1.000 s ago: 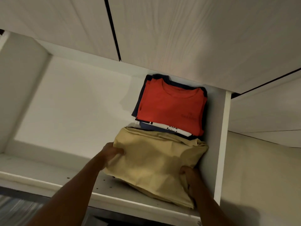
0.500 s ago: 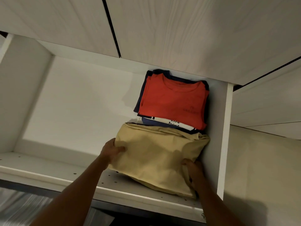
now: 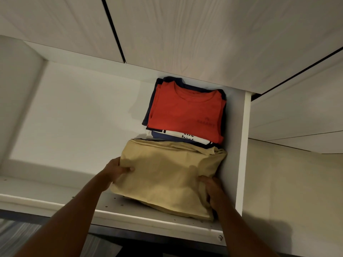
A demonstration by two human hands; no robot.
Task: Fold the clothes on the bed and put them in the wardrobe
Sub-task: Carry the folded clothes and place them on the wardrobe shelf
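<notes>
a: where's the folded tan fabric garment [image 3: 167, 175]?
b: lower centre of the frame, lying on the white wardrobe shelf [image 3: 55, 193], its right side just beside the white upright side panel [image 3: 239, 145].
a: and the hands?
b: the left hand [image 3: 115, 171] grips its left edge, thumb on top, the other fingers tucked underneath. the right hand [image 3: 213, 191] is curled round the lower right corner, close to the panel.
a: what's behind it?
b: a stack of folded shirts [image 3: 207, 130], just above it in the frame and meeting its far edge. a red crew-neck t-shirt [image 3: 185, 114] lies on top, a white and navy shirt with black lettering [image 3: 178, 135] pokes out beneath it, and a dark navy garment [image 3: 148, 112] shows along the left and top edges.
a: anything overhead?
b: pale wood-grain cabinet doors [image 3: 185, 34] fill the top of the frame, with dark gaps between them.
</notes>
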